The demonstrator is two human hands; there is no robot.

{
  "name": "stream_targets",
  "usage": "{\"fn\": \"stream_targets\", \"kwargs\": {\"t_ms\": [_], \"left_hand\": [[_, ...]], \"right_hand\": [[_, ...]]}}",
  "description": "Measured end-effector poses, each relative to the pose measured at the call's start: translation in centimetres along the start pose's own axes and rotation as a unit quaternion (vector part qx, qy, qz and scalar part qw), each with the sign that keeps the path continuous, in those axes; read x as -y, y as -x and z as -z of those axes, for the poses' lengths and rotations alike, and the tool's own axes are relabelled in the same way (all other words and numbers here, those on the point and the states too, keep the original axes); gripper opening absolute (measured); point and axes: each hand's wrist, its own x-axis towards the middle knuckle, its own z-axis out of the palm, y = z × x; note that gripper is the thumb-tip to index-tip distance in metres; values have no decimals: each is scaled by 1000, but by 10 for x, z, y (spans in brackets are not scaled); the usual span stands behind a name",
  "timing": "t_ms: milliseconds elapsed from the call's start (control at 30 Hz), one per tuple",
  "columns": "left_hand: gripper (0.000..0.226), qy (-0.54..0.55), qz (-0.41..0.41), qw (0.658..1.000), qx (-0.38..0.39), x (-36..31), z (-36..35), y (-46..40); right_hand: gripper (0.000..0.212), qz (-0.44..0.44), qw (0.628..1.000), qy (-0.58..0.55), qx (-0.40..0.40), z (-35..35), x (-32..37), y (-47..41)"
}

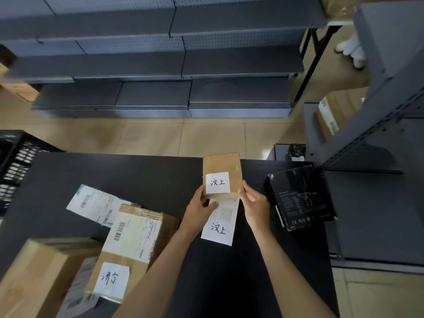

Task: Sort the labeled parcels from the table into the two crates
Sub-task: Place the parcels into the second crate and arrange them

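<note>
While lifted just above the table point(160, 171), small brown parcel point(222, 167) labelled 汶上, gripped at its lower corners by left hand point(200, 208) and right hand point(253, 201); label-reading step, carry to matching crate point(16, 161) judged next.

Stockroom / parcel-sorting area: grey pegboard-backed metal shelving point(174, 65) along the far side, tiled floor point(160, 136), cardboard parcels with barcode labels point(130, 244) on a black table point(142, 175), black mesh crate point(16, 161) at its left edge.
</note>
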Motion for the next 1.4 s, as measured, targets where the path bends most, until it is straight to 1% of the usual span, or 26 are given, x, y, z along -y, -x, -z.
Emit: {"fn": "stream_targets", "kwargs": {"t_ms": [67, 133, 200, 333, 433, 533, 600, 633, 700, 767, 900, 1000, 1100, 1200, 1300, 1367, 1400], "left_hand": [[63, -8, -19, 999, -25, -6, -2, 21], [64, -3, -29, 999, -45, -10, -2, 46], [65, 4, -36, 997, -61, -13, 0, 71], [61, 27, -46, 995, -80, -14, 14, 116], [57, 55, -66, 994, -72, -10, 30, 143], [59, 76, -68, 994, -39, -3, 51, 161], [62, 125, -59, 990, -24, 2, 67, 168], [61, 152, -58, 986, -25, 5, 74, 171], [49, 193, -67, 978, -33, 8, 88, 180], [44, 224, -67, 972, -31, 14, 101, 192], [44, 268, -67, 961, -11, 34, 127, 218], [45, 299, -65, 952, -23, 54, 147, 232], [48, 305, -64, 949, -52, 74, 162, 243], [59, 298, -73, 950, -67, 90, 169, 254], [68, 257, -94, 960, -62, 101, 176, 260], [71, 203, -116, 970, -66, 104, 178, 266], [70, 168, -129, 975, -72, 104, 177, 270]], "right_hand": [[38, 7, 999, -44, -28, 3, 6, 16], [36, -3, 994, -101, -36, 7, 11, 34], [37, -19, 989, -146, -30, 11, 15, 54], [39, -28, 982, -185, -12, 20, 26, 101], [37, -30, 977, -209, -12, 22, 36, 136], [35, -33, 971, -237, -20, 18, 40, 167], [36, -37, 968, -245, -19, 12, 44, 185], [35, -37, 969, -245, -17, 9, 46, 195], [36, -33, 969, -243, -14, 2, 51, 212], [38, -27, 971, -237, -15, -9, 57, 230], [39, -30, 975, -219, -21, -38, 60, 266], [31, -33, 982, -187, -18, -60, 61, 290], [31, 17, 993, -113, -43, -75, 58, 314], [33, 66, 995, -40, -62, -88, 56, 331], [42, 114, 993, 32, 1, -104, 56, 342], [48, 113, 990, 71, 48, -113, 53, 346], [50, 97, 990, 75, 66, -117, 51, 348]]}}
